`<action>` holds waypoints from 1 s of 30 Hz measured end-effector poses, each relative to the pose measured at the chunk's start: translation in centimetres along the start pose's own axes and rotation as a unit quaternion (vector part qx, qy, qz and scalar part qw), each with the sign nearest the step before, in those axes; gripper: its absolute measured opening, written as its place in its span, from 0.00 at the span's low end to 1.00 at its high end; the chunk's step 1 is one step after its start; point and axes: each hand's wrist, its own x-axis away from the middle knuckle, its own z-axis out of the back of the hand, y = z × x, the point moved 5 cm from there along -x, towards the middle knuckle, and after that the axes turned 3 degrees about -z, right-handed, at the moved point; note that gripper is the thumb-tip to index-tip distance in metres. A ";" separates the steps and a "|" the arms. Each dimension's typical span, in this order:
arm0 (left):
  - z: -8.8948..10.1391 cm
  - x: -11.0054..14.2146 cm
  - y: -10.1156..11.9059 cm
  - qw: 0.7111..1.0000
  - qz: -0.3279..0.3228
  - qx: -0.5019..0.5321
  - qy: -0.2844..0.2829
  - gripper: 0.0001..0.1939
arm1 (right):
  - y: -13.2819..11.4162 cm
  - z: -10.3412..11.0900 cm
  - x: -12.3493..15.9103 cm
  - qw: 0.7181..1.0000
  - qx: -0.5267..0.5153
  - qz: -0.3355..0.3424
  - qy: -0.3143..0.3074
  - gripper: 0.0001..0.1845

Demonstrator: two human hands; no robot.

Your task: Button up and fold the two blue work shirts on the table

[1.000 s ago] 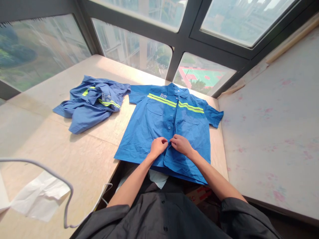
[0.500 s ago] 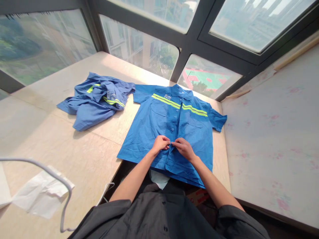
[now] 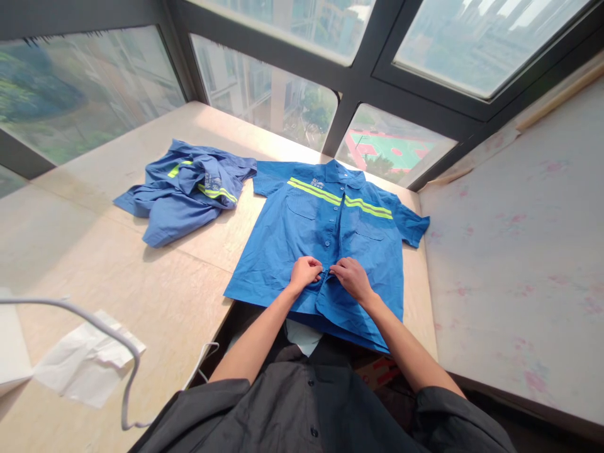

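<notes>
A blue short-sleeved work shirt (image 3: 302,233) lies spread front up, collar toward the window, with yellow-green reflective stripes across its chest. Its front hangs unfastened along the middle, and several buttons show on the left-hand panel. My left hand (image 3: 306,272) is closed in a pinch on that panel's edge, by a lower button. Just to its right, my right hand (image 3: 350,277) pinches the edge of the other front panel. The fingertips are a small gap apart. What lies exactly between them is too small to make out.
A second blue shirt (image 3: 189,195) lies crumpled to the left on the pale wooden tabletop (image 3: 155,286). At the near left are a white paper sheet (image 3: 89,362) and a grey cable (image 3: 127,349). A flower-patterned wall (image 3: 509,270) bounds the right side; window frames (image 3: 353,82) stand behind.
My right hand has moved slightly right, away from my left hand, and the gap between the fingertips has widened. The view has shifted a little. Both shirts lie as before.
</notes>
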 end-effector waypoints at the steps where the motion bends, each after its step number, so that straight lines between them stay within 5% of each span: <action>1: 0.0 0.1 0.1 1.000 0.004 0.005 -0.001 0.05 | -0.1 0.1 0.0 1.000 -0.002 0.012 0.001 0.12; 6: -0.1 0.2 0.3 1.000 0.007 0.014 -0.005 0.05 | -0.4 0.1 0.1 0.998 -0.005 0.060 -0.037 0.13; 12: -0.1 0.2 0.1 1.000 -0.008 -0.004 0.002 0.07 | -0.1 0.2 -0.4 0.994 0.070 -0.036 -0.071 0.10; 19: 0.0 0.0 -0.2 0.999 -0.028 -0.037 0.011 0.08 | 0.1 0.5 -0.2 0.995 0.056 -0.084 -0.018 0.12; 30: -0.1 0.4 0.2 1.000 0.015 0.021 -0.014 0.07 | 0.1 0.5 0.4 0.997 -0.043 0.027 0.050 0.15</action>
